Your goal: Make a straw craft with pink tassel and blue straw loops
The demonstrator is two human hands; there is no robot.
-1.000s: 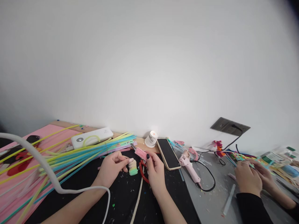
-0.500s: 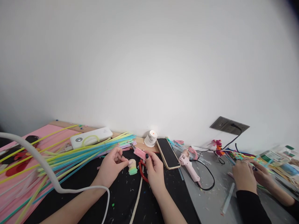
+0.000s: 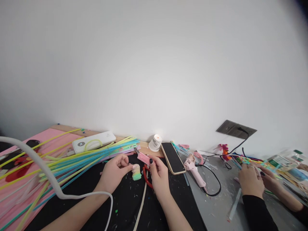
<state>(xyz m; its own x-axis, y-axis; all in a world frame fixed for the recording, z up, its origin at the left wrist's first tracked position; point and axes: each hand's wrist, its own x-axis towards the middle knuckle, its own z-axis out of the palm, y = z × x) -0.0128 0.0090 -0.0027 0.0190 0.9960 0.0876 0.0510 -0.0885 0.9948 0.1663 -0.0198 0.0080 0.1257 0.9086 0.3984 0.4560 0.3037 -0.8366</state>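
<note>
My left hand (image 3: pixel 115 171) is closed in a pinch, thumb against finger. Whatever lies between those fingertips is too small to make out. Right beside the thumb tip is a small fuzzy piece of pipe cleaners (image 3: pixel 136 173), pale yellow on top and mint green below; I cannot tell if the thumb touches it. My right hand (image 3: pixel 158 173) grips a short pink bundle of pipe cleaners (image 3: pixel 143 158) between thumb and fingers, tilted up to the left. Red-handled scissors (image 3: pixel 147 181) lie just under and left of that hand, partly hidden by it.
Loose pastel pipe cleaners (image 3: pixel 96 160) and a white power bank (image 3: pixel 93 142) are at left. A white cable (image 3: pixel 48 170) crosses the left foreground. Behind my hands stand a paper cup (image 3: pixel 155 143) and a phone (image 3: pixel 173 158). A pink glue gun (image 3: pixel 196 171) and a co-worker's hands (image 3: pixel 252 181) are at right.
My left fingers have shifted very slightly beside the yellow-green piece. My right hand keeps its hold on the pink bundle. The co-worker's hands have moved a little.
</note>
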